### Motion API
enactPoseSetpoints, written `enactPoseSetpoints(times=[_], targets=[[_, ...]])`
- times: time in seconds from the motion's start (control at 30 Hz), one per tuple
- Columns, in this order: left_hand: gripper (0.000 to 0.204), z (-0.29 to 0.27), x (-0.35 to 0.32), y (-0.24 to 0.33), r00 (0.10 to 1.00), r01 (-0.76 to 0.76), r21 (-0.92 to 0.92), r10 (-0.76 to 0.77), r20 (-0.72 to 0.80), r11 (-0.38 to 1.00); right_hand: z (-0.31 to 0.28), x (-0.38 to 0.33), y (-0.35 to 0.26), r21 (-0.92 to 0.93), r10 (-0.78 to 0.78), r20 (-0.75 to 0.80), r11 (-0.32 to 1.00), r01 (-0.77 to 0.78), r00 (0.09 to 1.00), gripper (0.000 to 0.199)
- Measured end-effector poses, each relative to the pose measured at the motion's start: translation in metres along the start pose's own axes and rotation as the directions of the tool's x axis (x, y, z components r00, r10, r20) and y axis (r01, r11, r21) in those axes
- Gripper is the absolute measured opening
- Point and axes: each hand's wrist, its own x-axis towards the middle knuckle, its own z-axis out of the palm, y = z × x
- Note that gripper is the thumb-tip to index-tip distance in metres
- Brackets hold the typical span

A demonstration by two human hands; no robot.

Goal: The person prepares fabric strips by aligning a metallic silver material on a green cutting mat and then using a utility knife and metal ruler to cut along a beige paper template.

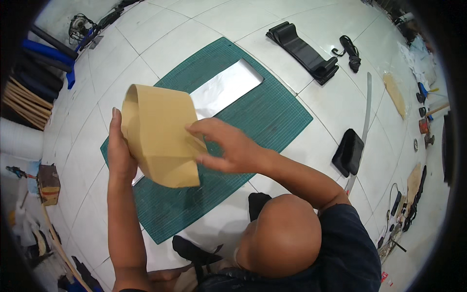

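A tan sheet (pixel 168 121), stiff like card or foam, is curled into a wide loop above the cutting mat. My left hand (pixel 120 151) grips its left side, the thumb pointing up along the outside. At the loop's right edge is my right hand (pixel 231 148), its fingers parted around a loose flap; the fingertips are at the sheet and slightly blurred, with no firm grip visible. Underneath lies the green gridded cutting mat (pixel 272 112). A silver foil-like strip (pixel 227 87) rests across it, partly hidden by the tan sheet.
Beyond the mat lie a black curved moulded piece (pixel 304 51) and a bundled black cable (pixel 351 54). To the right are a long metal strip (pixel 367 102) and a dark fuzzy block (pixel 349 152). Rolls of material (pixel 36 73) and a brown box (pixel 48 182) stand at left.
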Motion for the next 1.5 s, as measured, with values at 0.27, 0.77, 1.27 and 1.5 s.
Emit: enactPoseSetpoints(times=[0.27,0.77,1.27,1.5], targets=[[0.053,-0.012,0.004,0.004,0.991,0.128,0.039,-0.126,-0.046,0.991,0.015,0.013,0.005,-0.093,0.008,0.001,0.996,-0.008,1.0,0.079],[0.033,-0.139,0.069,-0.014,0.958,0.123,0.554,-0.244,0.149,0.823,-0.087,0.021,0.15,0.435,0.674,-0.497,0.738,-0.515,0.547,0.036],[0.049,-0.185,0.161,-0.131,0.953,0.075,0.966,-0.301,0.003,0.247,-0.071,0.004,0.275,-0.198,0.637,-0.526,0.553,-0.809,0.564,0.048],[0.05,-0.183,0.168,-0.168,0.973,0.049,0.995,-0.228,-0.027,0.091,-0.057,0.005,0.278,-0.387,0.621,-0.541,0.416,-0.823,0.568,0.061]])
